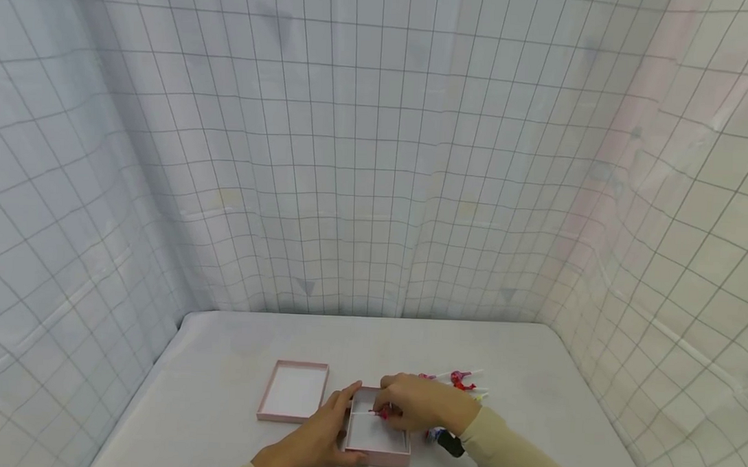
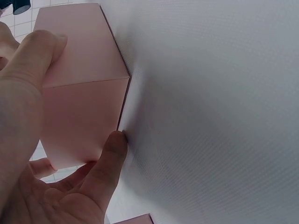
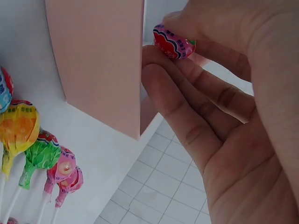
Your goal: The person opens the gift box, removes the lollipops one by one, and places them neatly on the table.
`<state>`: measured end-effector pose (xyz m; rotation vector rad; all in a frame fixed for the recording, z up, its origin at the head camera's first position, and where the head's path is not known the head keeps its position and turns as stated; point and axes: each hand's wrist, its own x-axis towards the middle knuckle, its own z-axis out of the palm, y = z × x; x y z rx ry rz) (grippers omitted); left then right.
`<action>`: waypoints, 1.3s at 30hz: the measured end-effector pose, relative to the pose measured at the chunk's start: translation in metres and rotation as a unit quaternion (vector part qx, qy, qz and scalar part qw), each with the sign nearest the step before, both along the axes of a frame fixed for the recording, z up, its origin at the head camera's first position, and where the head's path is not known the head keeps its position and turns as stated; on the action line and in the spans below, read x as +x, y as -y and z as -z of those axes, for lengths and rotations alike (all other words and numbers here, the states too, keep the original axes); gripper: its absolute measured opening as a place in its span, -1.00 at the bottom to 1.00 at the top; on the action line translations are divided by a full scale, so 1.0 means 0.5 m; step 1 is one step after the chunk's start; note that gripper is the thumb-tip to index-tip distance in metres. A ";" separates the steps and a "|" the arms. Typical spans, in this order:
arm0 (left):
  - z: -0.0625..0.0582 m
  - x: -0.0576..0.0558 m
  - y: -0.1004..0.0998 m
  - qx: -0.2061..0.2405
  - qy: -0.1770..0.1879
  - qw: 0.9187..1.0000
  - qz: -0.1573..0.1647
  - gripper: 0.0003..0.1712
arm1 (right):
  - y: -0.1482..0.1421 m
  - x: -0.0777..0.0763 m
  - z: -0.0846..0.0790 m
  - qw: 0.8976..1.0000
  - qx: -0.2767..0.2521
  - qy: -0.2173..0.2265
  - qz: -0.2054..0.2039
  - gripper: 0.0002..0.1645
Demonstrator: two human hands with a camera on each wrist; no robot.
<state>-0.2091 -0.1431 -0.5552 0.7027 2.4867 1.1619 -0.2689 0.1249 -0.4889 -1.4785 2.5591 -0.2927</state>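
An open pink box (image 1: 385, 459) with a pale inside stands near the front of the table. My left hand (image 1: 320, 434) holds it at its left front corner, the thumb on the front wall and the fingers along the left side (image 2: 84, 116). Over the box's inside, my right hand (image 1: 426, 402) pinches a lollipop in a pink and red wrapper (image 3: 173, 44) between thumb and fingers. Its white stick (image 1: 361, 413) points left across the box. Part of the candy is hidden by the fingers in the head view.
Left of the box lies a shallow pink lid (image 1: 294, 392), its pale inside up. Several wrapped lollipops lie right of the box, among them a yellow one (image 3: 18, 123), a green one (image 3: 43, 151) and pink ones (image 3: 65, 170). Grid-patterned sheets (image 1: 376, 158) surround the white table (image 1: 221, 352).
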 end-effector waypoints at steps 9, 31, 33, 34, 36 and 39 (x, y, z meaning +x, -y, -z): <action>0.001 -0.003 0.002 -0.003 -0.005 1.000 -0.003 0.48 | -0.022 -0.006 -0.003 0.999 -0.036 0.006 0.021 -0.85; 0.002 -0.005 -0.001 -0.023 -0.015 1.000 -0.011 0.51 | -0.086 -0.005 -0.009 0.992 -0.116 0.020 0.054 -0.72; 0.001 -0.005 -0.002 -0.026 -0.015 0.999 -0.013 0.51 | -0.096 -0.006 -0.007 0.991 -0.120 0.024 0.061 -0.68; 0.000 -0.004 -0.002 -0.028 -0.014 0.999 -0.013 0.51 | -0.101 -0.007 -0.006 0.990 -0.122 0.027 0.064 -0.65; -0.002 -0.003 -0.002 -0.029 -0.014 0.999 -0.013 0.51 | -0.113 -0.007 -0.003 0.989 -0.127 0.026 0.065 -0.61; -0.002 0.000 -0.002 -0.031 -0.017 0.999 -0.013 0.50 | -0.131 -0.007 0.000 0.988 -0.139 0.024 0.063 -0.67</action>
